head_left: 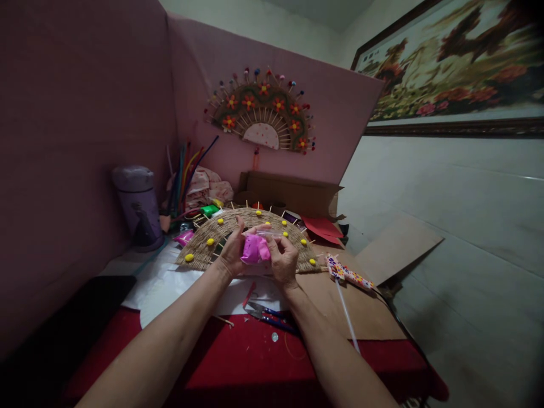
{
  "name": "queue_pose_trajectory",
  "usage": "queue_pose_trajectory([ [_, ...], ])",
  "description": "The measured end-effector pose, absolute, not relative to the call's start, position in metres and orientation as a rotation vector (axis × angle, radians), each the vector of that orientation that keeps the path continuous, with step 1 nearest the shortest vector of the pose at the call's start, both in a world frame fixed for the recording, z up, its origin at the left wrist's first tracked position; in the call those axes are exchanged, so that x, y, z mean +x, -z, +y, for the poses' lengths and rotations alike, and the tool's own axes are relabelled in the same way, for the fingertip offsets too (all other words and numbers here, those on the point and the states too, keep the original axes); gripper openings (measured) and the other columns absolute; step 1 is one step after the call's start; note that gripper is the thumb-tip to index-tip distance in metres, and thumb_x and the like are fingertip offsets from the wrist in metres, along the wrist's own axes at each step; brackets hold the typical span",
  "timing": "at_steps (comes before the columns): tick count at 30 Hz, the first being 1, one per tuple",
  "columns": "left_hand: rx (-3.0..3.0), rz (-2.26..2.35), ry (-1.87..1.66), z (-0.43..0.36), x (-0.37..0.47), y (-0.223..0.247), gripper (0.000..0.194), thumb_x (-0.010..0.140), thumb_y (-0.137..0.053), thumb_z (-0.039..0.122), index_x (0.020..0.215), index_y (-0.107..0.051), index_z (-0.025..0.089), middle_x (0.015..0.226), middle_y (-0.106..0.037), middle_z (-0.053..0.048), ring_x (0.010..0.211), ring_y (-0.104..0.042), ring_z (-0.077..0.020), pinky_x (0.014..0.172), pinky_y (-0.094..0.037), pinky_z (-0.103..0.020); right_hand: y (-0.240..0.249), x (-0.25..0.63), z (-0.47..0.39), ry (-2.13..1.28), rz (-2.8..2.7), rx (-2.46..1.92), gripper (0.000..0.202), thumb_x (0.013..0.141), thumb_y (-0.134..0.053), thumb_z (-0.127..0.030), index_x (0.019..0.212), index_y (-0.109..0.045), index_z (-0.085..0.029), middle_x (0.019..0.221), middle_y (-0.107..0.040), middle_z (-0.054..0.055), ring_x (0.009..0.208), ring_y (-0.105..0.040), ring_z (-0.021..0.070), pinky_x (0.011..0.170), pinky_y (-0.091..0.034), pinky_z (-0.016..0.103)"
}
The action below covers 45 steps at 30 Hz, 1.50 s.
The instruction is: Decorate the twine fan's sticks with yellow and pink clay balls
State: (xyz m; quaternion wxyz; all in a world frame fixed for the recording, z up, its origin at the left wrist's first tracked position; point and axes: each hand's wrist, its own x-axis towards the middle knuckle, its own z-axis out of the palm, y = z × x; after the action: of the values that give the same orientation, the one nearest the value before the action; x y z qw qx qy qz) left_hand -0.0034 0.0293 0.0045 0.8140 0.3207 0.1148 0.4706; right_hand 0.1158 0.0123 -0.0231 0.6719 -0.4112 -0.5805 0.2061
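Pink packet: sitting between both hands, in front of the woven fan; clear plastic edge is pointing rightward, long axis hard to tell under the fingers.
Left hand: cradling packet's left side, thumb sticking up, fingers partly hiding behind it.
Right hand: pinching packet's right side.
Fan: arching away from the person, long axis running left-right; hands are hiding its middle.
Snips: pointing blades left, handles disappearing behind right forearm.

No legible text; marks on painting unreadable.
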Motion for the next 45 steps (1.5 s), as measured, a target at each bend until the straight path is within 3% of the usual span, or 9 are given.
queue_pose_trajectory([
  [3,0.710,0.272,-1.010,0.030,-0.003,-0.003,0.063,0.076,-0.055,0.061,0.112,-0.060,0.010,0.093,-0.070,-0.016,0.084,-0.067,-0.0270,0.075,-0.052,-0.039,0.022,0.116,0.011,-0.452,-1.314,-0.927,0.029,0.081,-0.059,-0.043,0.073,-0.064,-0.015,0.067,-0.063,0.001,0.063,-0.055,0.0133,0.063,-0.044,0.025],
  [8,0.845,0.357,-1.061,0.030,0.001,0.000,0.033,0.066,-0.074,0.026,0.093,-0.066,0.009,0.081,-0.070,-0.010,0.068,-0.064,-0.0169,0.066,-0.050,-0.026,0.024,0.116,0.011,-0.417,-1.312,-0.910,0.029,0.083,-0.057,-0.042,0.073,-0.063,-0.016,0.069,-0.063,0.001,0.066,-0.055,0.0136,0.065,-0.043,0.025],
  [11,0.911,0.406,-1.095,0.027,0.005,-0.002,0.028,0.060,-0.076,0.018,0.084,-0.066,0.010,0.075,-0.068,-0.006,0.063,-0.062,-0.0133,0.064,-0.048,-0.024,0.027,0.117,0.013,-0.377,-1.291,-0.963,0.031,0.084,-0.054,-0.044,0.072,-0.060,-0.016,0.064,-0.059,-0.001,0.061,-0.050,0.0125,0.060,-0.040,0.024],
  [17,0.971,0.584,-1.107,0.024,0.009,-0.001,0.030,0.051,-0.081,0.020,0.074,-0.062,0.012,0.058,-0.059,0.001,0.049,-0.053,-0.0088,0.053,-0.042,-0.023,0.026,0.119,0.013,-0.224,-1.243,-0.956,0.031,0.088,-0.049,-0.041,0.070,-0.057,-0.017,0.073,-0.054,0.000,0.069,-0.047,0.0130,0.066,-0.037,0.025],
  [24,0.983,0.701,-1.186,0.021,0.012,-0.007,0.033,0.045,-0.077,0.013,0.074,-0.063,0.011,0.063,-0.062,-0.001,0.050,-0.054,-0.0092,0.050,-0.040,-0.022,0.026,0.119,0.013,-0.289,-1.235,-0.955,0.036,0.089,-0.046,-0.043,0.063,-0.050,-0.018,0.064,-0.048,-0.002,0.063,-0.041,0.0121,0.061,-0.034,0.024],
  [33,1.020,0.720,-1.216,0.025,0.010,-0.004,0.033,0.047,-0.070,0.008,0.079,-0.064,0.010,0.065,-0.063,-0.002,0.051,-0.054,-0.0088,0.050,-0.042,-0.021,0.029,0.122,0.018,-0.403,-1.198,-0.974,0.036,0.084,-0.050,-0.049,0.070,-0.057,-0.016,0.062,-0.051,-0.002,0.059,-0.043,0.0116,0.057,-0.035,0.023],
  [41,0.985,0.680,-1.272,0.029,0.011,0.000,0.028,0.058,-0.076,0.033,0.069,-0.060,0.013,0.056,-0.057,0.002,0.045,-0.048,-0.0064,0.045,-0.036,-0.018,0.029,0.125,0.023,-0.448,-1.130,-0.974,0.040,0.083,-0.051,-0.050,0.069,-0.061,-0.014,0.062,-0.056,-0.001,0.059,-0.046,0.0112,0.057,-0.037,0.023],
  [45,0.952,0.694,-1.316,0.031,0.011,0.000,0.025,0.055,-0.077,0.030,0.063,-0.059,0.014,0.052,-0.054,0.003,0.043,-0.045,-0.0060,0.044,-0.033,-0.018,0.029,0.123,0.022,-0.476,-1.142,-0.947,0.040,0.083,-0.050,-0.050,0.069,-0.061,-0.014,0.060,-0.055,-0.001,0.057,-0.046,0.0107,0.056,-0.037,0.023],
])
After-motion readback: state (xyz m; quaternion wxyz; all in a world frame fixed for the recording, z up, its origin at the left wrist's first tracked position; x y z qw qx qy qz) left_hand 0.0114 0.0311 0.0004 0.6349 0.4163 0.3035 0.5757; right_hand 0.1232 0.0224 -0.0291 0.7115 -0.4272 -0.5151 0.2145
